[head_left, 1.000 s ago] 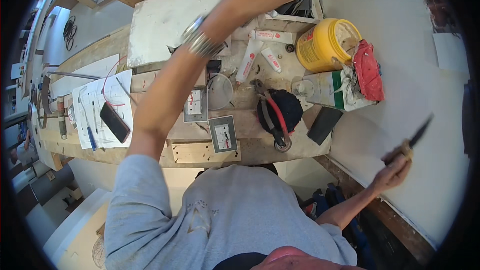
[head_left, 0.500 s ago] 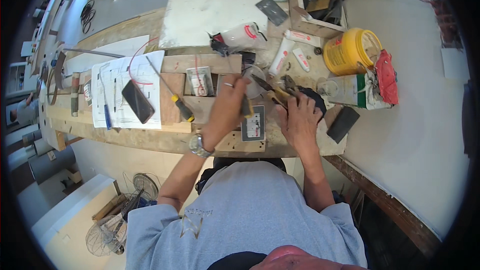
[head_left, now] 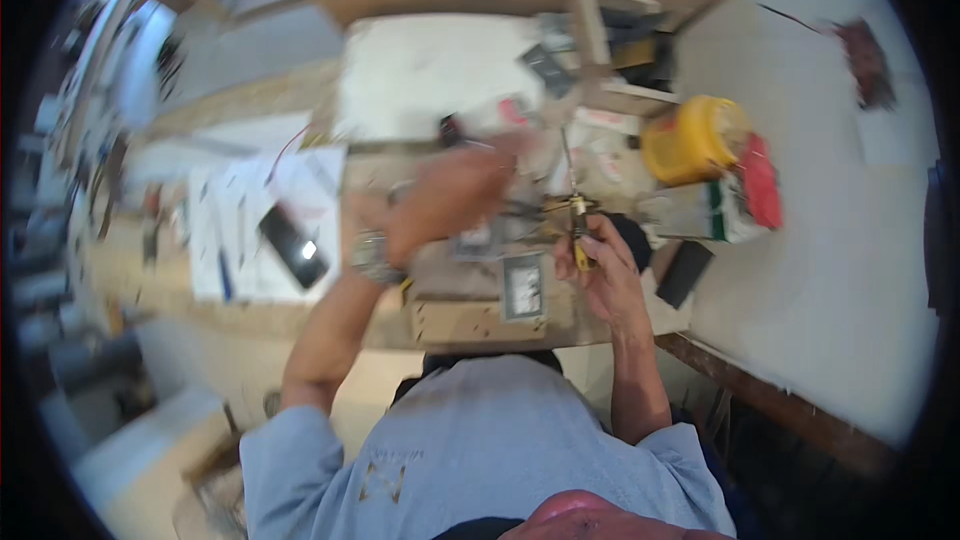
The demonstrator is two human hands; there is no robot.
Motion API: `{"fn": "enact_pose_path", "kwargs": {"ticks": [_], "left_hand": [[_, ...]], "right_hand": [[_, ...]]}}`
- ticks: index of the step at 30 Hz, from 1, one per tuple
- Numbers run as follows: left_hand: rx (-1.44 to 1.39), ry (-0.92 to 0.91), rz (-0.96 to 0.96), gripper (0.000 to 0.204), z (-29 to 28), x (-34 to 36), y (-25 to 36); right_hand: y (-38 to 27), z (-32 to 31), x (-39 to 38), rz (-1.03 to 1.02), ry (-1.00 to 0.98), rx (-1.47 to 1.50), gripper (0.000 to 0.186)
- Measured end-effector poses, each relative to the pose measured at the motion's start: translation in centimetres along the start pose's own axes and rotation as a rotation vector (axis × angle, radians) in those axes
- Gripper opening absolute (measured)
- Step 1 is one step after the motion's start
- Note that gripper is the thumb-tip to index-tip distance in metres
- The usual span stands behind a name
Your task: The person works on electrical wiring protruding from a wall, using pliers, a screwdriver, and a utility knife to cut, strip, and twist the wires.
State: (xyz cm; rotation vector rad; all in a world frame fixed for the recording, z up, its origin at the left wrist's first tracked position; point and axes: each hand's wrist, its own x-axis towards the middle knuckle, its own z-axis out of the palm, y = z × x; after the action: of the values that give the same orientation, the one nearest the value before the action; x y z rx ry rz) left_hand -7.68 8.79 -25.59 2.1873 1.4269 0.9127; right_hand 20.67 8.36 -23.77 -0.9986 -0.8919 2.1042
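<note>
My right hand is closed around the yellow-and-black handle of a screwdriver, its thin shaft pointing away from me. My left hand, smeared by motion, reaches across the middle of the bench near a white plastic bag; its fingers cannot be made out. Between the hands and the bench's front edge lies a small dark-framed panel with white parts, beside a drilled wooden strip. A dark round object sits just beyond my right hand.
A yellow tub, a tin with a green side and a black block stand at the right. A wooden box and a white board lie at the back. Leftward are paper sheets and a phone.
The screwdriver has passed from my left hand to my right, which has left the pliers. My left hand has moved and blurred. The whole view has shifted slightly.
</note>
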Motion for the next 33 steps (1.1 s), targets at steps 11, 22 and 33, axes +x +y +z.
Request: {"fn": "enact_pose_path", "kwargs": {"ticks": [11,22,33], "left_hand": [[0.694,0.096,-0.873,0.059,-0.6,2.5,-30.4],[0.826,0.238,-0.794,0.054,0.3,3.0,-28.0],[0.782,0.249,-0.796,0.054,-0.2,3.3,-27.2]], "right_hand": [[-21.2,-5.3,4.7,-0.752,0.59,-0.293,0.023],[-35.0,-8.6,7.1,-0.991,0.797,-0.309,0.017],[-42.6,-6.7,5.6,-0.667,1.029,-0.724,0.018]]}}
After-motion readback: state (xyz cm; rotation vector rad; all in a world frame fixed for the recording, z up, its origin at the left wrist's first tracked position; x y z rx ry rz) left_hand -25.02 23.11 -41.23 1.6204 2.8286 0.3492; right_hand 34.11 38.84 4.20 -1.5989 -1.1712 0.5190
